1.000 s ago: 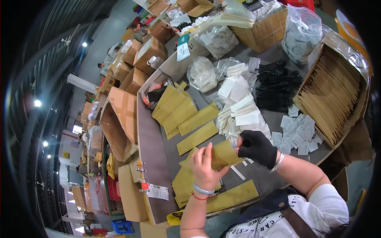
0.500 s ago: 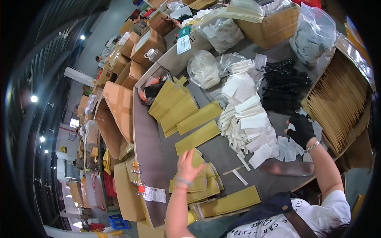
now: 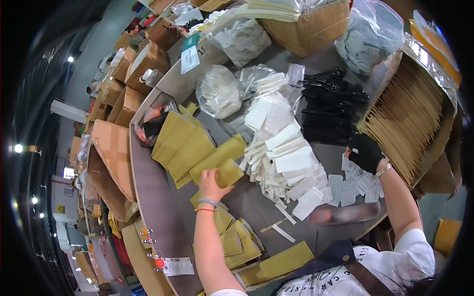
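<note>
My left hand (image 3: pixel 213 183), wearing bracelets at the wrist, grips an olive-yellow envelope (image 3: pixel 231 172) with its fingers on top and its thumb at the near edge. More such envelopes (image 3: pixel 185 143) lie fanned out beyond it, and a loose pile (image 3: pixel 237 241) sits nearer to me. My right hand (image 3: pixel 366 153), in a black fingerless glove, has curled fingers beside several black plastic-wrapped items (image 3: pixel 328 123); what it holds, if anything, is hidden. Small printed white slips (image 3: pixel 348 190) lie just below that hand. A big heap of white folded papers (image 3: pixel 284 148) spreads between both hands.
An open carton of brown cardboard-like sheets (image 3: pixel 407 116) stands at the right. Clear bags (image 3: pixel 219 91) and a cardboard box (image 3: pixel 306 27) line the far side. A low partition (image 3: pixel 153 197) edges the table's left. A blurred oblong thing (image 3: pixel 344 213) lies near me.
My left hand has moved farther away from me and now has hold of an envelope, whose end is raised. The right hand stays near the black items. The whole view has shifted.
</note>
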A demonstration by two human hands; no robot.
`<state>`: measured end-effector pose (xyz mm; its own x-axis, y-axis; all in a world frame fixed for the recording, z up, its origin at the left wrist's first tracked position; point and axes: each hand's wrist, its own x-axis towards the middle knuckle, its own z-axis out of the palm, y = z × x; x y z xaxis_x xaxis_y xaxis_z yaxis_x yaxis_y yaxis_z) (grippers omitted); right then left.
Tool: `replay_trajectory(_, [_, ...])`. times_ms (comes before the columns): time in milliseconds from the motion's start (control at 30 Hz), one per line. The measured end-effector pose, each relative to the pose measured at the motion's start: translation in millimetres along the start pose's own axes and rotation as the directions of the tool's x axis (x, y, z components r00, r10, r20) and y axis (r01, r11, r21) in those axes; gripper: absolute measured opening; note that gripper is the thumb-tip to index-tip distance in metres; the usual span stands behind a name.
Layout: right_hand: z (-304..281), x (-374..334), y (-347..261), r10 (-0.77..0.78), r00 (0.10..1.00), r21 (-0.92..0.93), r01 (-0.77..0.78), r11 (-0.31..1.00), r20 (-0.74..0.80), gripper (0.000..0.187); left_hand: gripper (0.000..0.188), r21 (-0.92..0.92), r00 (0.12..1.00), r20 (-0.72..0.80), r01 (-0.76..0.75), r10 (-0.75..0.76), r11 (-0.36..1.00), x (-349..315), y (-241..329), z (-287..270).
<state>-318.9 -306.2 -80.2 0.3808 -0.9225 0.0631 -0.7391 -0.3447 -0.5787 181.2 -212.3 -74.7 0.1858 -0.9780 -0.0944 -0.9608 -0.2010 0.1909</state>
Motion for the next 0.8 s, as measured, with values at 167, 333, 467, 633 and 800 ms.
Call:
replay_trajectory(167, [3,0,-9,0.006,0.985,-0.307,0.047,0.95,0.17,0.032,0.079,-0.012,0.944,-0.274,-0.195,0.185,0.981,-34,48,-56])
replay_trajectory(333, [8,0,8,0.037,0.975,-0.033,-0.031,0.999,0.218,0.022,0.084,0.053,0.892,-0.319,-0.32,0.32,0.946,-86,109,-91])
replay_trajectory(467, [-2,1,-1,0.06,0.976,-0.072,-0.046,0.996,0.211,0.017,0.082,0.014,0.892,-0.288,-0.361,0.35,0.932,-118,129,-95])
replay_trajectory(633, [2,0,-9,0.008,1.0,0.196,-0.014,0.981,0.029,0.012,0.084,-0.026,0.896,-0.282,-0.365,0.344,0.931,-144,142,-98])
replay_trajectory(800, [-19,-4,-25,-0.018,0.996,0.08,0.026,0.996,-0.093,0.011,0.083,-0.029,0.903,-0.264,-0.359,0.339,0.933,-155,156,-103])
